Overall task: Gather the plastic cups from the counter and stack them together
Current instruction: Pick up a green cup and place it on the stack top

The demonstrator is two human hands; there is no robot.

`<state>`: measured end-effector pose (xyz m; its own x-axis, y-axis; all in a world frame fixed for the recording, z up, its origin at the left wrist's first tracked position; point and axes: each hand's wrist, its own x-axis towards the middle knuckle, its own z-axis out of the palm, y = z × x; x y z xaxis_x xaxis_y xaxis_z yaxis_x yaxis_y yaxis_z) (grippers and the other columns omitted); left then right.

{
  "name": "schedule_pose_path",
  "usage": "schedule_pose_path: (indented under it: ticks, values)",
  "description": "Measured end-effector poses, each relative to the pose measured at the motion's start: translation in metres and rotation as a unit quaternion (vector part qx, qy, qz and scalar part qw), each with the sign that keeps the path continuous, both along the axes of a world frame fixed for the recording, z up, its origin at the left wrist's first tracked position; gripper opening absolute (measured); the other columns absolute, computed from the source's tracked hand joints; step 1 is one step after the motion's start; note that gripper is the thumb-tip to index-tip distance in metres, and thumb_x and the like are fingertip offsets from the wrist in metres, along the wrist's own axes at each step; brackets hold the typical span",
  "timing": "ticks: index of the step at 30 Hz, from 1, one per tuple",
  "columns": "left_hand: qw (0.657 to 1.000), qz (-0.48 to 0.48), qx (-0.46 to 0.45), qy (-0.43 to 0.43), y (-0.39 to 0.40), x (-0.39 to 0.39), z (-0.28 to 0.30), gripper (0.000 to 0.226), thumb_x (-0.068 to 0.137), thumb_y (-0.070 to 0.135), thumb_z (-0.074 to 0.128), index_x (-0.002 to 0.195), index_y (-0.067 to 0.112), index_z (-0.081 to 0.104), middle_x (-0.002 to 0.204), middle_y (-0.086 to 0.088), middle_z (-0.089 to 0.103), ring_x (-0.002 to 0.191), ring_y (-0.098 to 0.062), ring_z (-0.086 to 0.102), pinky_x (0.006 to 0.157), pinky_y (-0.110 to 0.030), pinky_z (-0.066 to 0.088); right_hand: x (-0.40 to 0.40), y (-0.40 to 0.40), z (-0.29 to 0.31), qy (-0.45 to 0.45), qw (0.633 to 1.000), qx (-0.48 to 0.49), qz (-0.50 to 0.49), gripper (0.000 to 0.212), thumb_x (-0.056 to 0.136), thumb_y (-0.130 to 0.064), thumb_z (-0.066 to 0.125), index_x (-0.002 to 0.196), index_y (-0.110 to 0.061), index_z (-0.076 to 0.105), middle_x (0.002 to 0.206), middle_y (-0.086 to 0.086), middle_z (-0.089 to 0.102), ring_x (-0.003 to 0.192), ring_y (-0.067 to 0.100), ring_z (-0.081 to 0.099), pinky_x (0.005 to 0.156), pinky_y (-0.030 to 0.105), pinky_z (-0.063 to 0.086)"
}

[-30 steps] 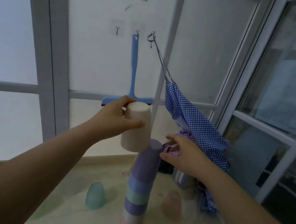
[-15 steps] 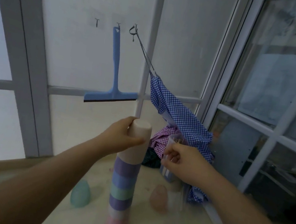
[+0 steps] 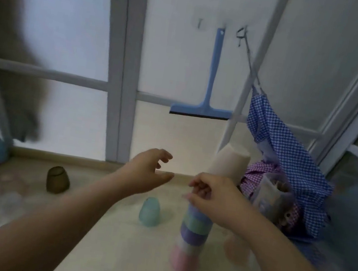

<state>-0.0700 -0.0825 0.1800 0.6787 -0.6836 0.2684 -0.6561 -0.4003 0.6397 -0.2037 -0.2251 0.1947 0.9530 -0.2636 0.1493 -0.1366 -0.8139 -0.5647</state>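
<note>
The pale beige table (image 3: 112,253) runs back to a white-framed window wall (image 3: 121,79); bare surface lies along its near edge. Toward the right edge stands the tall stack of upturned pastel plastic cups (image 3: 192,236), long axis upright, leaning slightly right, with a cream cup (image 3: 230,162) on top. The right hand (image 3: 215,197) curls its fingers against the stack's middle. The left hand (image 3: 148,172) hovers spread, holding nothing. A translucent teal cup (image 3: 150,210) and a brown cup (image 3: 57,179) sit mouth-down, left of the stack.

Bare counter (image 3: 111,230) lies open below the left hand (image 3: 146,172), while the cup stack (image 3: 196,227) and checked cloth (image 3: 285,166) crowd the right hand (image 3: 217,200).
</note>
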Motion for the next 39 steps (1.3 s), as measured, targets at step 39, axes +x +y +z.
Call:
schedule_pose_path:
  ticks: [39]
  values:
    - [0.924, 0.236, 0.237, 0.186, 0.393, 0.251, -0.203, 0.067, 0.073, 0.024, 0.07, 0.129, 0.015, 0.035, 0.128, -0.012, 0.044, 0.109, -0.031, 0.05, 0.084, -0.034, 0.047, 0.314, 0.305, -0.193, 0.182, 0.974, 0.009, 0.134, 0.042, 0.082, -0.022, 0.063, 0.122, -0.017, 0.053, 0.103, -0.004, 0.052, 0.09, 0.01, 0.05, 0.081, 0.019, 0.037]
